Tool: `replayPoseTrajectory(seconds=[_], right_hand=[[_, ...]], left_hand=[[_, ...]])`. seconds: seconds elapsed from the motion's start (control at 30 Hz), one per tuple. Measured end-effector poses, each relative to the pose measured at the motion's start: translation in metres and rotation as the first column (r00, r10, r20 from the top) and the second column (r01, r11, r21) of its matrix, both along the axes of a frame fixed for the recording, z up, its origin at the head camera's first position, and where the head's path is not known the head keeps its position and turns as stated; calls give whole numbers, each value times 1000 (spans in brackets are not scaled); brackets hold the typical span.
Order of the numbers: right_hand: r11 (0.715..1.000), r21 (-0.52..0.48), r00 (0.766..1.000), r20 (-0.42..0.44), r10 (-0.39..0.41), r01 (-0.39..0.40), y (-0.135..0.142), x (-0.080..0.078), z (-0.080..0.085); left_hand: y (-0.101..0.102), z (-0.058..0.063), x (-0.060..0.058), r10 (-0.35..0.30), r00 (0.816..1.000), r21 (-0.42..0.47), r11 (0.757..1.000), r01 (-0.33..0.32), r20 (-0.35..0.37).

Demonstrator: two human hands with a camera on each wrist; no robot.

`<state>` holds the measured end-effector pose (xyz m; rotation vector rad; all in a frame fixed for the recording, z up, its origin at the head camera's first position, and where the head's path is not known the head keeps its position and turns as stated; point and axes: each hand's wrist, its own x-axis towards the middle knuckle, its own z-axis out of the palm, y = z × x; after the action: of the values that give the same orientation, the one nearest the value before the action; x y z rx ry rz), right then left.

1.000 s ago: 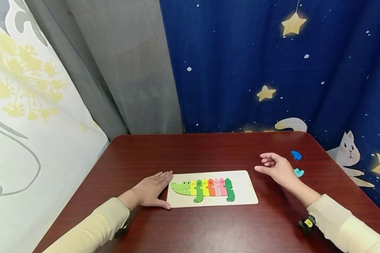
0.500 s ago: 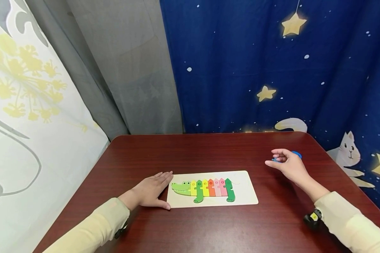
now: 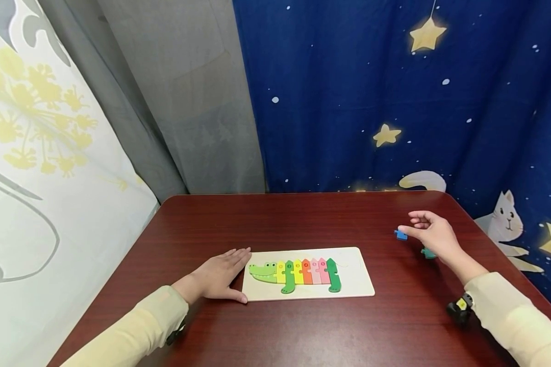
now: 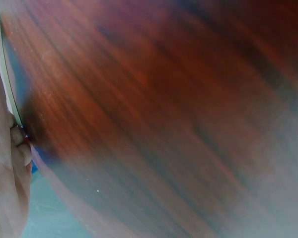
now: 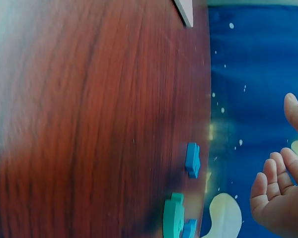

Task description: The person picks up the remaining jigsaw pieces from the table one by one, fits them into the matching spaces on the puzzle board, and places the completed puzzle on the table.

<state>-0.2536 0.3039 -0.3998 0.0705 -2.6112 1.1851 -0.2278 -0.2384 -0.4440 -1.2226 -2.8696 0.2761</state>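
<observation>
My left hand (image 3: pixel 222 275) lies flat on the table, fingers and thumb along the left end of a pale wooden puzzle board (image 3: pixel 355 275). Set in the board is a crocodile puzzle (image 3: pixel 303 272) with a light green head, dark green legs and yellow, orange and pink body pieces. At the table's right side, my right hand (image 3: pixel 433 237) hovers over loose puzzle pieces with relaxed fingers and nothing between them. A blue piece (image 3: pixel 401 235) shows by its thumb, a teal piece (image 3: pixel 428 253) under the palm. Another blue piece (image 5: pixel 189 229) shows in the right wrist view, hidden in the head view.
The dark red wooden table (image 3: pixel 275 219) has rounded far corners. Behind it hang a blue curtain (image 3: pixel 330 102) with stars and a grey curtain (image 3: pixel 188 102). A white patterned cloth (image 3: pixel 73 229) hangs along the left side.
My right hand has moved right and slightly farther away over the loose pieces, uncovering one blue piece and covering the other. The left hand and the board have stayed in place.
</observation>
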Motion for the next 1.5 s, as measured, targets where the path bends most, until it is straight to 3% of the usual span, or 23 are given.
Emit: replayPoseTrajectory(seconds=[0.3,0.83,1.5], right_hand=[[1000,23,999,49,-4,3,17,-10,-6],[998,21,993,100,61,-64,35,-26,-18],[986,106,975,193,109,-131,39,-35,-28]], left_hand=[[0,-1,0,-2,1000,1,1000,2,3],[0,-3,-1,18,1000,-7,1000,-18,3],[0,-2,-1,-10,1000,14,1000,10,-8]])
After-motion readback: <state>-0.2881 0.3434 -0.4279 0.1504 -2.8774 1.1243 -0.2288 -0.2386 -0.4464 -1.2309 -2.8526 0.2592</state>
